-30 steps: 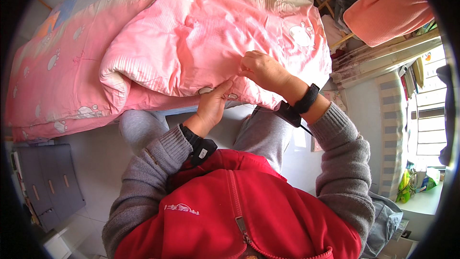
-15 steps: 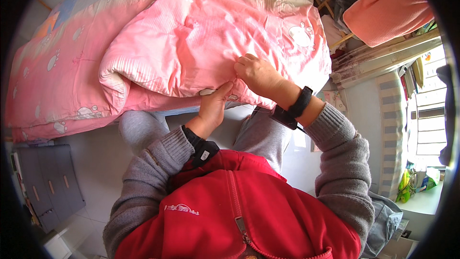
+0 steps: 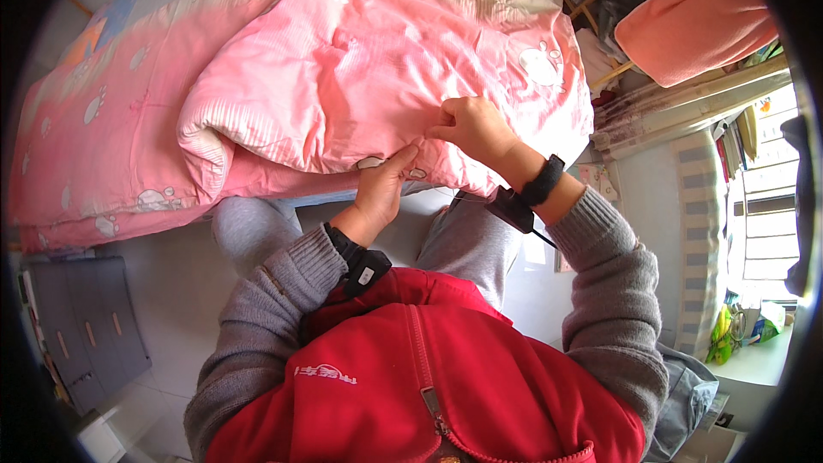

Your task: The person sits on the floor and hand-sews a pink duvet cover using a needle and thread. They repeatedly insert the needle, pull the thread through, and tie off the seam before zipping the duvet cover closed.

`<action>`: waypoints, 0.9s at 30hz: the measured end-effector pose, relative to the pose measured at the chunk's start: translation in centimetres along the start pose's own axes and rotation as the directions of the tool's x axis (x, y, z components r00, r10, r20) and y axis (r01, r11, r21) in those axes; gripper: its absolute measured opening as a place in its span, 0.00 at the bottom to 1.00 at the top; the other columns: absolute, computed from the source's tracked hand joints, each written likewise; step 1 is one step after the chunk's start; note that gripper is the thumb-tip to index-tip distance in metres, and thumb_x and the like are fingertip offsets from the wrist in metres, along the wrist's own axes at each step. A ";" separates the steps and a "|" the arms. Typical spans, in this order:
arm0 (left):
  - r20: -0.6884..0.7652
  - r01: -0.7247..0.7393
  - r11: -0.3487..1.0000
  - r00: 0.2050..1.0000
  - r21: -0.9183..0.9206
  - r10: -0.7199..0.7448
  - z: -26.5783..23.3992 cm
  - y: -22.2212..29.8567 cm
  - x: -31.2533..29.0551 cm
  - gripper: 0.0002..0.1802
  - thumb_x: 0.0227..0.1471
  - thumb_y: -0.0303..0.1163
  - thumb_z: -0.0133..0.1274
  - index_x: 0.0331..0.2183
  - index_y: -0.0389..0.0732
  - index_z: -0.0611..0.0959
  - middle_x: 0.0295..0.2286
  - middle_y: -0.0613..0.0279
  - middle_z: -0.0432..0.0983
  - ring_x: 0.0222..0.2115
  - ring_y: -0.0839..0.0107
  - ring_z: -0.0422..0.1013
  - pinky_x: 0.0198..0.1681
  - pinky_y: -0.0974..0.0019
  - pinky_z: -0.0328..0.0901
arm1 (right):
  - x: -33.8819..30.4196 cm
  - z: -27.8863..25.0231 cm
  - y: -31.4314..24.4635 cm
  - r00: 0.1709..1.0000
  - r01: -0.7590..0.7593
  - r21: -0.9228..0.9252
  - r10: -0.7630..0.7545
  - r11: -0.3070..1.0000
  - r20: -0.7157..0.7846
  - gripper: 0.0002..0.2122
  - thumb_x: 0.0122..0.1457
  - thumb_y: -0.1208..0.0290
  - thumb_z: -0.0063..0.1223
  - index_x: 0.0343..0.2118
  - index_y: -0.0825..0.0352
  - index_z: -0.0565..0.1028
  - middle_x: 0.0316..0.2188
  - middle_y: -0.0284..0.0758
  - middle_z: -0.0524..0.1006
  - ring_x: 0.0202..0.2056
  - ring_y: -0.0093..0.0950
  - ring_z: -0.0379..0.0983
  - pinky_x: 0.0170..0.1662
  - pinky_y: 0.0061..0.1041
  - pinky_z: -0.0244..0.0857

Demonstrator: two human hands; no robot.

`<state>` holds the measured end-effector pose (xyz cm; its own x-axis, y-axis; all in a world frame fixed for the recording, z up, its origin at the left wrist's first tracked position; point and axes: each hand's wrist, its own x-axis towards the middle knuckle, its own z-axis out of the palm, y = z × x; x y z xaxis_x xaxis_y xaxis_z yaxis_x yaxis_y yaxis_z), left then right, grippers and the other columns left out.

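Observation:
A pink quilt [image 3: 377, 60] with white paw prints lies bunched over the bed, its near edge folded toward me. My left hand [image 3: 381, 190] is closed on that near edge, thumb on top and pointing up to the right. Just above and to the right of it, my right hand [image 3: 474, 130] is raised slightly over the quilt. Its fingers are pinched together with the tips toward the left thumb. Whatever lies between those fingertips is too small to make out. Black bands with small devices sit on both wrists.
My knees, in grey trousers [image 3: 471, 244], are against the bed's near side. A grey cabinet [image 3: 90, 326] stands at the lower left. On the right are an orange cloth [image 3: 694, 21], a striped curtain [image 3: 699, 240] by a window, and a grey bag [image 3: 686, 399].
My right hand has shifted a little to the right and turned, its fingertips lifting away from the quilt. My left hand keeps its hold on the edge.

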<state>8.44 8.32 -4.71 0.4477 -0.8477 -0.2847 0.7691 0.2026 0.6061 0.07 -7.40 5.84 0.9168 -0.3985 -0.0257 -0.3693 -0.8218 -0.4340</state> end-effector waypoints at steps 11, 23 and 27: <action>0.009 0.023 1.000 1.000 0.004 -0.023 0.3 0.1 0.0 0.18 0.55 0.31 0.54 0.47 0.35 0.78 0.33 0.68 0.78 0.35 0.77 0.72 0.38 0.66 0.67 | -0.5 0.0 0.2 0.996 -0.019 0.242 0.039 0.970 -0.077 0.12 0.47 0.66 0.63 0.24 0.71 0.75 0.22 0.44 0.76 0.26 0.43 0.73 0.31 0.36 0.66; -0.025 0.003 0.997 1.000 -0.082 -0.005 0.7 0.4 -0.3 0.06 0.51 0.25 0.57 0.34 0.41 0.81 0.33 0.66 0.78 0.33 0.75 0.73 0.32 0.64 0.68 | -0.7 2.8 0.6 0.894 0.326 -0.080 -0.334 0.942 -0.299 0.09 0.47 0.74 0.60 0.21 0.69 0.69 0.21 0.40 0.71 0.28 0.40 0.70 0.34 0.35 0.64; -0.046 0.008 0.997 0.999 -0.078 -0.011 1.0 0.6 -0.5 0.07 0.51 0.25 0.57 0.35 0.40 0.81 0.34 0.66 0.78 0.32 0.74 0.73 0.32 0.64 0.69 | -0.7 3.2 0.7 0.925 0.264 0.040 -0.241 0.964 -0.294 0.09 0.47 0.71 0.59 0.22 0.69 0.70 0.23 0.42 0.72 0.29 0.43 0.71 0.35 0.39 0.65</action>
<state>8.23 8.33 -3.48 0.4595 -0.8262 -0.3258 0.8057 0.2335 0.5444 -0.37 -6.44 2.70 0.8923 -0.2901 0.3459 -0.1076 -0.8808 -0.4611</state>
